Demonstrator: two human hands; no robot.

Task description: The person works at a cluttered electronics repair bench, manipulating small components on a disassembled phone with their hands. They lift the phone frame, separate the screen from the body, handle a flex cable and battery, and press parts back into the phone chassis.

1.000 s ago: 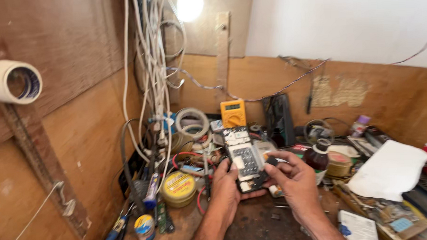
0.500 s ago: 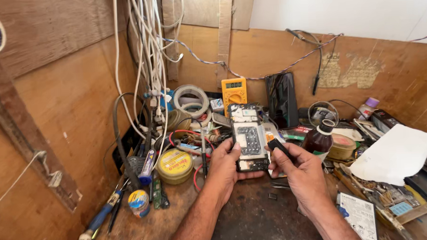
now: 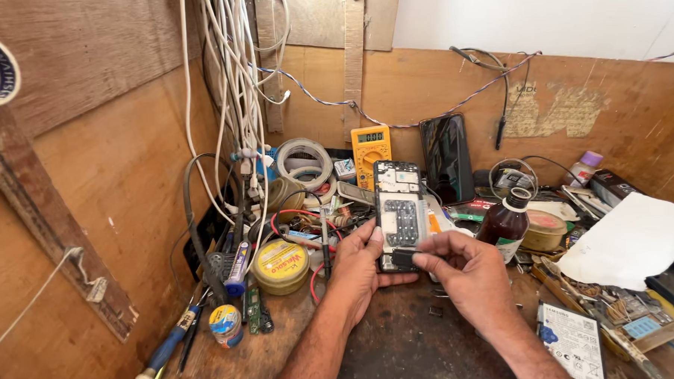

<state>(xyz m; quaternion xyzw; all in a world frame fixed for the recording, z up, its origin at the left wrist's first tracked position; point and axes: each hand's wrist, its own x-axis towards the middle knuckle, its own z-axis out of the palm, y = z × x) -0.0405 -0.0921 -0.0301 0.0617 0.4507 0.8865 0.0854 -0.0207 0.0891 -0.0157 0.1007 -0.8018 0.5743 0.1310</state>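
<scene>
My left hand (image 3: 362, 267) holds an opened phone (image 3: 399, 210) upright by its lower left edge, its bare circuit boards facing me. My right hand (image 3: 467, 271) pinches a small dark tool (image 3: 405, 256) between thumb and fingers, and its tip touches the lower part of the phone. Both hands hover over the dark worn bench top (image 3: 409, 344).
A yellow multimeter (image 3: 370, 145) and a black phone (image 3: 446, 157) lean on the back wall. A round yellow tin (image 3: 281, 265), a brown bottle (image 3: 507, 222), tape rolls (image 3: 303, 157), hanging white cables (image 3: 232, 81), screwdrivers (image 3: 167, 348) and a white cloth (image 3: 626, 241) crowd the bench.
The view has tilted down and closer. My right hand has shifted from the phone's right side to its lower part, now pinching the small dark tool against it.
</scene>
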